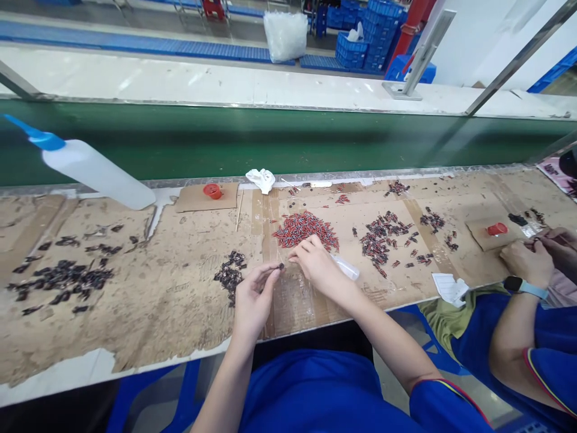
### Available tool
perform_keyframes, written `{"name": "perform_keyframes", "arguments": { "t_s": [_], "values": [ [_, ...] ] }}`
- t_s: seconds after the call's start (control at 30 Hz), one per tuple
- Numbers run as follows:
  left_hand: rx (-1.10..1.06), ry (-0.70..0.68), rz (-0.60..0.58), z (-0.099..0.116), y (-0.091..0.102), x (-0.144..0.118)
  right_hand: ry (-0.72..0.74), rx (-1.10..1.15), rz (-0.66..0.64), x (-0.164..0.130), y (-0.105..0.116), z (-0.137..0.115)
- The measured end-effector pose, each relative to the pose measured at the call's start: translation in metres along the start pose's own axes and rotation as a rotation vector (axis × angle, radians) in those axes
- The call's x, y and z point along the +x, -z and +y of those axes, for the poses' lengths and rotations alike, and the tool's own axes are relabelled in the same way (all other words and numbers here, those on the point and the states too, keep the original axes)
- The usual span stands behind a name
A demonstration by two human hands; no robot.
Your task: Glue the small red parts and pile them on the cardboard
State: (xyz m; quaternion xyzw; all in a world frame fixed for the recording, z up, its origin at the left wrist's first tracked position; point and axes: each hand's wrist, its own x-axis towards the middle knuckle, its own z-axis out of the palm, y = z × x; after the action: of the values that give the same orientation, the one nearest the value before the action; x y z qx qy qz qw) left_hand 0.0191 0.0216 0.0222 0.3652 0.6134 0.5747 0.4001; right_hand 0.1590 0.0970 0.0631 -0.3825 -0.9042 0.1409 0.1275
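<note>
My left hand [256, 296] pinches a small dark part [281, 266] between thumb and fingertips, just above the cardboard. Close to its right, my right hand [319, 264] has its thumb and fingers pressed together; whatever they hold is too small to make out. Directly beyond the right hand lies a heap of small red-and-black parts [302, 230]. Beside my left hand is a pile of dark, shiny small parts [228, 274]. A clear plastic tube-like piece [346, 267] rests by my right wrist.
Cardboard [180, 270] covers the bench. A white squeeze bottle [97, 171] leans at the left, near a red cup [212, 191], a wooden stick [239, 210] and crumpled tissue [261, 179]. More parts [381, 237] lie rightward. A co-worker's hands [529, 261] work at the far right.
</note>
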Motion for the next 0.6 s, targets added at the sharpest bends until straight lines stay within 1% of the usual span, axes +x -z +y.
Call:
{"name": "perform_keyframes", "arguments": {
  "t_s": [0.1, 0.17, 0.23, 0.3, 0.4, 0.5, 0.6],
  "values": [
    [0.013, -0.003, -0.047, 0.012, -0.001, -0.004, 0.183, 0.31, 0.223, -0.007, 0.001, 0.011],
    [0.047, -0.02, -0.073, 0.019, 0.001, -0.007, 0.317, 0.402, 0.333, -0.012, 0.003, 0.014],
    [0.079, -0.037, -0.093, 0.025, 0.002, -0.011, 0.404, 0.418, 0.392, -0.017, 0.004, 0.016],
    [0.103, -0.044, -0.106, 0.03, 0.003, -0.014, 0.429, 0.384, 0.404, -0.02, 0.006, 0.017],
    [0.125, -0.048, -0.102, 0.035, 0.003, -0.018, 0.431, 0.321, 0.381, -0.026, 0.007, 0.018],
    [0.113, -0.043, -0.098, 0.04, 0.003, -0.02, 0.445, 0.312, 0.388, -0.031, 0.005, 0.021],
    [0.08, -0.017, -0.158, 0.047, 0.003, -0.02, 0.439, 0.31, 0.361, -0.036, 0.004, 0.024]
  ]
}}
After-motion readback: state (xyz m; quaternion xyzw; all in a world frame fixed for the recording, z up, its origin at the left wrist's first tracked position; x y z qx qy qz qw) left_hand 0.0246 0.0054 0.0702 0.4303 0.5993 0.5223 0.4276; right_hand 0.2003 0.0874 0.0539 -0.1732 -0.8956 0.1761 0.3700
